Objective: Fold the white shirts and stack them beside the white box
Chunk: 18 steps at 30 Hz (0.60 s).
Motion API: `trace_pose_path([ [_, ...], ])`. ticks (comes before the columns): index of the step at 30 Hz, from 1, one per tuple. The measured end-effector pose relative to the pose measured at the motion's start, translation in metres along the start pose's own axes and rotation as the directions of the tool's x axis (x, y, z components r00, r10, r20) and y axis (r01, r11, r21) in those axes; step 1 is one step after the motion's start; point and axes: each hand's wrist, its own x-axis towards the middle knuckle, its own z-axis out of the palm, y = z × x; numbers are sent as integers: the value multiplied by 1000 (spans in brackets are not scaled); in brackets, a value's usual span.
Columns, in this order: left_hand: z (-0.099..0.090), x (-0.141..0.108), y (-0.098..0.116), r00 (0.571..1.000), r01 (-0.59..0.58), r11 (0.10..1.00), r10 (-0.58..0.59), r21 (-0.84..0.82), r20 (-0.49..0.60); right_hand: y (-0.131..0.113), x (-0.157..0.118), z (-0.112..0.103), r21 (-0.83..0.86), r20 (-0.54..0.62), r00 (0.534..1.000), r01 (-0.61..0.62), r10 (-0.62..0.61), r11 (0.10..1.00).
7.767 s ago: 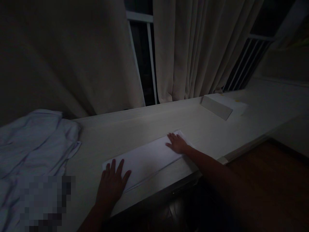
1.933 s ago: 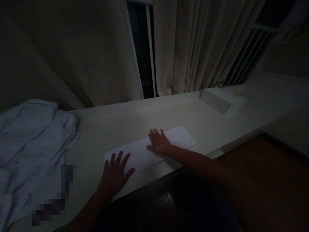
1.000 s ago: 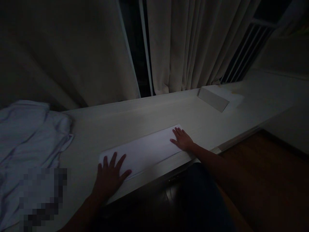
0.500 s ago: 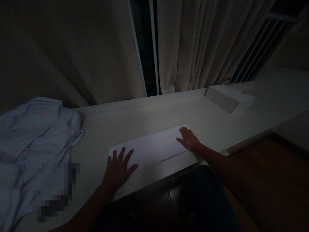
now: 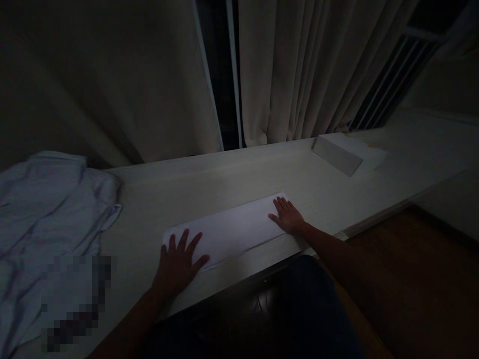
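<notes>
A long white rectangular piece (image 5: 234,229), perhaps folded cloth or paper, lies flat on a pale wooden surface (image 5: 224,187). Over its left end rests my left hand (image 5: 175,269), palm down with the fingers spread. My right hand (image 5: 289,217) lies flat on the right end, its thumb apart from the other fingers. Neither hand grips anything. The corners under both palms are hidden.
Crumpled light-coloured cloth (image 5: 56,199) covers the left side, partly pixelated. A box-like grey and white object (image 5: 339,153) sits at the back right. Curtains (image 5: 280,70) hang behind the surface, and its front edge drops to a dark floor (image 5: 415,269).
The whole view has shifted slightly, so the surface and things on it appear a little further left. Both hands stay flat on the white piece.
</notes>
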Motion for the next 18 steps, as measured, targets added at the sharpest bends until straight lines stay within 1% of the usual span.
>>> trace_pose_path([
  [2,-4,9,-2,996,84,996,-84,-20,13,0,0,0,0,1,1000,0,0,1000],
  [4,-8,19,-5,985,173,985,-174,-26,-16,1,1,0,-3,-1,1000,3,-3,1000],
  [5,-9,24,-6,980,195,981,-196,-16,-41,1,1,1,-4,-1,1000,1,-1,1000],
  [7,-7,29,-8,974,212,977,-209,18,-89,2,1,1,-7,-2,1000,-3,3,1000],
  [9,-2,30,-8,966,240,970,-234,38,-111,2,0,1,-8,4,1000,-8,8,1000],
  [11,2,28,-7,958,269,962,-263,36,-116,2,0,1,-8,13,1000,-10,10,1000],
  [13,4,25,-6,957,270,962,-264,34,-117,1,0,0,-6,18,1000,-9,9,1000],
  [18,0,23,-4,957,274,962,-272,13,-103,-1,-1,-1,9,11,1000,-10,10,1000],
])
